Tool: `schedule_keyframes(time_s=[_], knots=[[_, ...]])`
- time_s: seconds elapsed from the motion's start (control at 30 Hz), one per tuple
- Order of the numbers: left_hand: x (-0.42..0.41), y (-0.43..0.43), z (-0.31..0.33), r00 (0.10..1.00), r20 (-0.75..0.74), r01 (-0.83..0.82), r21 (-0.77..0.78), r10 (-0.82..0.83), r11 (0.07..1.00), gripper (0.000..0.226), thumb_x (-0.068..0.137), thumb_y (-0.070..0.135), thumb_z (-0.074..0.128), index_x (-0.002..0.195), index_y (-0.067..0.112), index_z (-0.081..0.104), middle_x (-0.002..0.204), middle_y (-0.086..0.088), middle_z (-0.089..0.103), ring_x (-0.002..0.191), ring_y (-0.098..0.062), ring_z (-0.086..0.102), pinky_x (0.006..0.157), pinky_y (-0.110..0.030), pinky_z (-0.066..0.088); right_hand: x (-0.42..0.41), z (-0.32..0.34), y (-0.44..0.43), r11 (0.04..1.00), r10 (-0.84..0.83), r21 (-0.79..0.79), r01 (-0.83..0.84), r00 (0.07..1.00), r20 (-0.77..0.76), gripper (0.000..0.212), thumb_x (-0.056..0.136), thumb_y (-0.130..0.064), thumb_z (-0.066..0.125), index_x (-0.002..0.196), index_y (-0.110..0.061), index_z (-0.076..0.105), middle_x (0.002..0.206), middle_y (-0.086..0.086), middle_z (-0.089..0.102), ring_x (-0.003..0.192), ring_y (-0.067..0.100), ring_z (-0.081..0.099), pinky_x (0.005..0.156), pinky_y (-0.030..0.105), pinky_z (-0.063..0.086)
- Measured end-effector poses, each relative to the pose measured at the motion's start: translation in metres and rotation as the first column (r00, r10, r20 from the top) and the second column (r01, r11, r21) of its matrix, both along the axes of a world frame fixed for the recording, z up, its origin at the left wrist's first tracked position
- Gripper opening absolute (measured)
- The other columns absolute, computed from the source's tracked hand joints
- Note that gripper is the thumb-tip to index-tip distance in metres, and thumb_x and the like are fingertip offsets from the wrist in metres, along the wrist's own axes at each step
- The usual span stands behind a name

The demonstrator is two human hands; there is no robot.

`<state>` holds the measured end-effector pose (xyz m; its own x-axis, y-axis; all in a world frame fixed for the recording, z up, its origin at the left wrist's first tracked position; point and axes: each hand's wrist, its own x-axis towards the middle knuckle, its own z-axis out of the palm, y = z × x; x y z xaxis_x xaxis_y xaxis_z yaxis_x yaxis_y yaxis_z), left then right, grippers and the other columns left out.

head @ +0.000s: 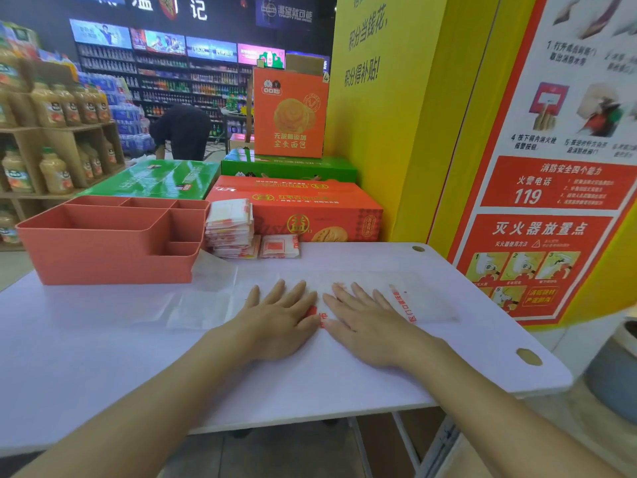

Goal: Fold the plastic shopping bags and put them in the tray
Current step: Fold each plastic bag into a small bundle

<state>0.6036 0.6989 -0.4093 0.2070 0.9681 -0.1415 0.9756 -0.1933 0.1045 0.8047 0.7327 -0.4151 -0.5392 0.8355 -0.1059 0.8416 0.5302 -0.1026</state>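
The plastic bag (427, 298) lies flat on the table (103, 357) under the left hand (279, 319) and right hand (365, 326), both spread, pressing down. It looks thin, limp and probably slippery, so is best pinched at an edge.

Single head-worn wide-angle view, looking forward and down, close over the white table (310, 384), shop shelves behind

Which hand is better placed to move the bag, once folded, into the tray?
Probably left: the left hand presses the bag on the side nearer the tray, which stands at the left; the right hand lies farther off.
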Motion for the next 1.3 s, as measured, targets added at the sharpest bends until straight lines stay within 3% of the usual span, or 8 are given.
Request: schedule_keyframes(time_s=[0.2,0.3,0.47,0.67,0.73,0.9,1.13,1.3], knots=[[-0.015,-0.011,0.008,0.986,0.139,0.073,0.113,-0.089,0.991,0.062,0.100,0.062,0.034,0.154,0.031,0.032,0.167,0.007,0.014,0.154,-0.014,0.007,0.124,-0.047,0.005,0.018,0.018,-0.018,1.000,0.029,0.012,-0.027,0.970,-0.242,0.058,0.101,-0.059,0.045,0.154,-0.036,0.038,0.165,-0.019,0.021,0.153,0.006,0.013,0.124,0.032,0.013],[-0.025,-0.019,0.013,0.984,0.148,0.083,0.119,-0.100,0.989,0.064,0.098,0.063,0.039,0.153,0.032,0.035,0.163,0.013,0.025,0.151,-0.010,0.020,0.123,-0.035,0.013,0.027,0.025,-0.022,0.996,0.081,0.060,-0.073,0.987,-0.137,0.051,0.104,-0.053,0.042,0.152,-0.035,0.044,0.162,-0.018,0.031,0.151,0.005,0.021,0.121,0.027,0.015],[-0.030,-0.028,0.020,0.992,0.079,0.094,0.034,-0.096,0.995,0.079,0.087,0.078,0.028,0.154,0.037,0.030,0.162,0.017,0.025,0.149,-0.011,0.026,0.123,-0.036,0.023,0.029,0.032,-0.029,0.988,0.131,0.072,-0.133,0.991,0.032,0.047,0.110,-0.043,0.030,0.157,-0.037,0.034,0.164,-0.021,0.022,0.151,-0.001,0.014,0.107,0.012,-0.002],[-0.026,-0.033,0.027,0.990,-0.022,0.140,0.034,-0.139,0.990,0.071,0.094,0.072,0.025,0.155,0.035,0.032,0.163,0.013,0.026,0.148,-0.012,0.031,0.121,-0.034,0.025,0.029,0.043,-0.034,0.985,0.149,0.070,-0.160,0.978,0.143,0.048,0.111,-0.041,0.024,0.159,-0.036,0.027,0.166,-0.018,0.021,0.153,0.005,0.017,0.122,0.032,0.013],[-0.026,-0.034,0.027,0.987,-0.043,0.156,0.044,-0.154,0.987,0.079,0.089,0.072,0.016,0.155,0.033,0.032,0.163,0.011,0.026,0.148,-0.012,0.030,0.121,-0.032,0.023,0.031,0.042,-0.038,0.984,0.152,0.078,-0.162,0.981,0.122,0.049,0.111,-0.042,0.025,0.159,-0.035,0.026,0.166,-0.018,0.022,0.152,0.004,0.018,0.122,0.030,0.014],[-0.031,-0.030,0.026,0.987,-0.004,0.162,0.095,-0.162,0.982,0.050,0.106,0.051,0.027,0.151,0.033,0.040,0.161,0.013,0.032,0.146,-0.010,0.034,0.121,-0.029,0.022,0.036,0.039,-0.042,0.984,0.151,0.085,-0.155,0.987,0.056,0.049,0.110,-0.042,0.028,0.158,-0.032,0.029,0.164,-0.016,0.027,0.150,0.004,0.021,0.121,0.029,0.019],[-0.032,-0.029,0.028,0.988,-0.021,0.153,0.075,-0.152,0.985,0.077,0.090,0.078,0.033,0.151,0.031,0.039,0.158,0.013,0.036,0.142,-0.014,0.040,0.118,-0.038,0.033,0.035,0.033,-0.032,0.989,0.113,0.097,-0.112,0.993,-0.012,0.044,0.111,-0.039,0.027,0.153,-0.035,0.039,0.161,-0.017,0.033,0.149,0.006,0.028,0.121,0.027,0.020],[-0.032,-0.030,0.023,0.985,0.035,0.161,0.153,-0.168,0.975,0.055,0.097,0.049,0.046,0.147,0.027,0.046,0.155,0.008,0.039,0.139,-0.015,0.041,0.115,-0.035,0.035,0.037,0.034,-0.027,0.995,0.064,0.080,-0.057,0.994,-0.090,0.043,0.111,-0.041,0.028,0.151,-0.038,0.043,0.159,-0.017,0.038,0.146,0.009,0.034,0.121,0.031,0.024]])
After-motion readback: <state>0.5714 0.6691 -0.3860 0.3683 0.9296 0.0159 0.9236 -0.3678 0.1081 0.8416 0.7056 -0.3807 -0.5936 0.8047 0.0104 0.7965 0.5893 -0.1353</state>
